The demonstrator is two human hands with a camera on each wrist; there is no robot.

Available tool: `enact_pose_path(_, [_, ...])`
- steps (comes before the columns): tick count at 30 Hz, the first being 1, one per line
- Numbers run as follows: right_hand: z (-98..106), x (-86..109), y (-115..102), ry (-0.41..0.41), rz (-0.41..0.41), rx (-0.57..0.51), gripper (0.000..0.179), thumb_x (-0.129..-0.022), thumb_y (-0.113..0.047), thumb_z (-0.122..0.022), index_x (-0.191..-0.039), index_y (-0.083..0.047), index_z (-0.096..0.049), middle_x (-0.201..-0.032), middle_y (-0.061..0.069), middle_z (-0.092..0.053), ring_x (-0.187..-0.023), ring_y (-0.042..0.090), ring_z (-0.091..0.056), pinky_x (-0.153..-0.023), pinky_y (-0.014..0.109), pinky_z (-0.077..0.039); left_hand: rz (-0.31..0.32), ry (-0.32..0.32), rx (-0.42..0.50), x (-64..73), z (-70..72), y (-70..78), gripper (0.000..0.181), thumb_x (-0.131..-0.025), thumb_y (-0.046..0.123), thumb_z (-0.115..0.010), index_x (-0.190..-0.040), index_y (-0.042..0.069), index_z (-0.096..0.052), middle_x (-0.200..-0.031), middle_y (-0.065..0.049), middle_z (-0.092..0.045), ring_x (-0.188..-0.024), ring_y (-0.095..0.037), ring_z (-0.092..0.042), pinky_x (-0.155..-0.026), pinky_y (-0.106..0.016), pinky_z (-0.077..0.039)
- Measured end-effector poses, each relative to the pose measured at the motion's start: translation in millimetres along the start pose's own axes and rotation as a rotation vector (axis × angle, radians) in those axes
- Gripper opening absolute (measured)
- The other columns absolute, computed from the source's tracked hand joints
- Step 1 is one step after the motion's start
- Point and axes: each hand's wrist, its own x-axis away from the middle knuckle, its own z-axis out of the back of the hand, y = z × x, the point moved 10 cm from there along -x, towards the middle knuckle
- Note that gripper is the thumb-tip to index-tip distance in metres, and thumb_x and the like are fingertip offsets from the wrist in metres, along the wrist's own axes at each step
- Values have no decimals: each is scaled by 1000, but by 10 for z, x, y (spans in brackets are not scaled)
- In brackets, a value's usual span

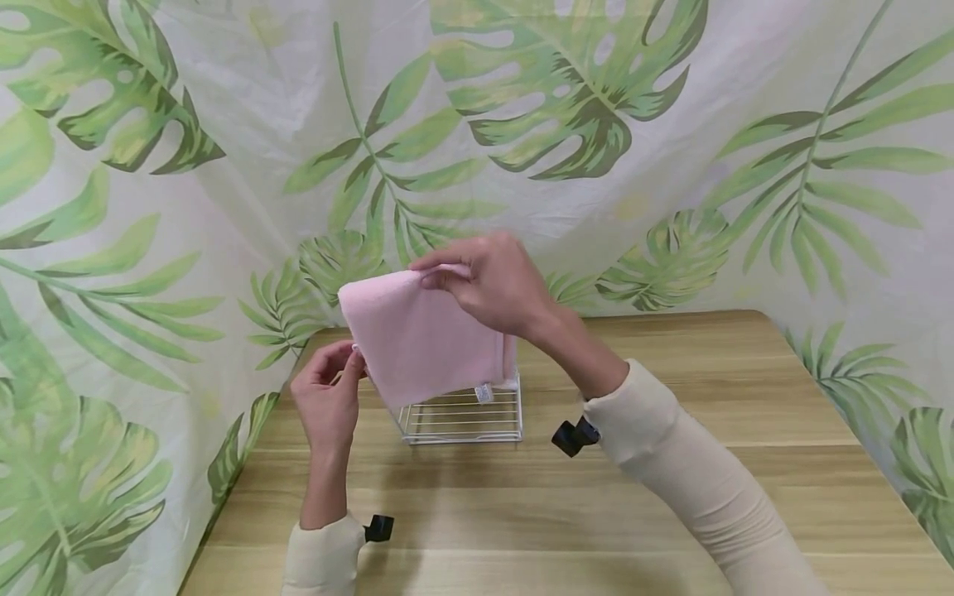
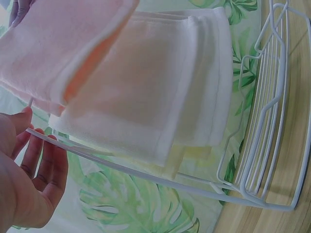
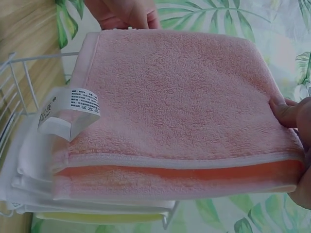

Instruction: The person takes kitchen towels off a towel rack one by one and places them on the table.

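In the head view my right hand (image 1: 499, 285) pinches a folded pink towel (image 1: 425, 343) by its top edge, thumb on one side and fingers on the other. The towel drapes down over a white wire rack (image 1: 462, 439). A printed label (image 3: 80, 104) sticks out from the towel's side in the right wrist view. My left hand (image 2: 34, 179) grips a thin rail (image 2: 121, 168) of the rack near its end, just beneath the pink towel. Other towels hang on the rack: white ones (image 2: 126, 87) and a yellow one (image 2: 197, 153), mostly hidden in the head view.
The rack stands on a wood-grain table (image 1: 671, 488) near its back edge. A leaf-patterned cloth (image 1: 224, 207) hangs behind and beside the table. Small black camera mounts (image 1: 575, 436) sit at both wrists.
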Motion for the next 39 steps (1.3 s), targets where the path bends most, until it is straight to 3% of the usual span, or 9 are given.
enact_pose_path(4, [60,-24,-11,-1,-3,-2,14,-96,-15,-82,-109,-12,-86,-109,3,-84,-99,15,-81,-69,21,-47,1,-1,-17,4,3,6,13,-94,-1,-80,-104,-9,-77,-78,5,-73,-69,-6,-71,-65,-18,-65])
enact_pose_path(11, [156,-36,-13,-26,-11,4,14,-96,-15,-82,-110,-13,-86,-110,2,-84,-109,16,-80,-86,26,-62,-7,1,-31,2,9,11,23,-93,7,-84,-106,-11,-76,-78,7,-74,-67,-8,-70,-64,-16,-64])
enact_pose_path(17, [276,-4,31,-49,-48,4,12,-97,-16,-82,-108,-15,-87,-108,0,-84,-105,14,-80,-86,29,-63,-8,6,-39,0,10,13,24,-93,8,-85,-106,-10,-76,-78,7,-73,-66,-7,-69,-64,-17,-64])
enact_pose_path(25, [542,85,69,-5,-86,-23,13,-94,-14,-84,-107,-15,-87,-106,0,-85,-105,14,-80,-87,30,-64,-19,5,-47,6,0,36,22,-94,7,-84,-105,-11,-76,-79,8,-73,-67,-8,-70,-63,-16,-63])
enact_pose_path(32, [740,173,160,23,-98,-44,14,-93,-8,-84,-106,-14,-87,-105,2,-85,-102,14,-80,-82,22,-61,-24,7,-59,7,5,39,22,-94,8,-83,-105,-10,-76,-78,9,-73,-67,-5,-70,-64,-17,-64])
enact_pose_path(39, [898,294,288,52,-159,-44,14,-94,-7,-83,-105,-16,-88,-102,2,-85,-97,14,-79,-76,15,-56,-25,4,-67,6,0,38,22,-94,8,-83,-106,-10,-76,-79,9,-73,-67,-5,-69,-63,-17,-63])
